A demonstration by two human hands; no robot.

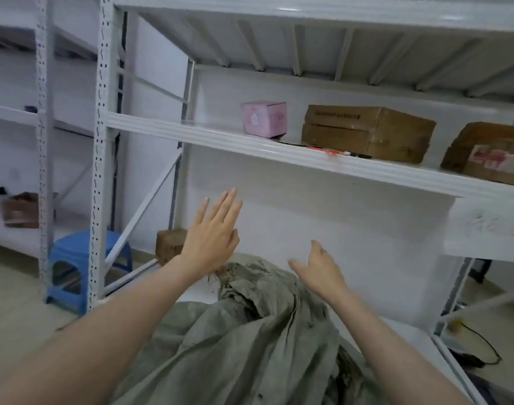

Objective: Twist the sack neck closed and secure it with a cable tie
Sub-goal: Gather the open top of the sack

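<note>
Grey-green woven sack (235, 346): its neck (249, 285) lies bunched and untied, just below the left hand (211, 235) and right hand (320, 271), both spread, holding nothing. Gather fully before twisting.

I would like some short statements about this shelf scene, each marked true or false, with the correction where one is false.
1. The left hand and the right hand are both open and hold nothing. True.
2. The left hand grips the sack neck. False: it is raised above the neck, fingers straight.
3. A pink box stands on the shelf, left of two cardboard boxes. True.
4. The blue stool stands on that shelf. False: it stands on the floor.
</note>
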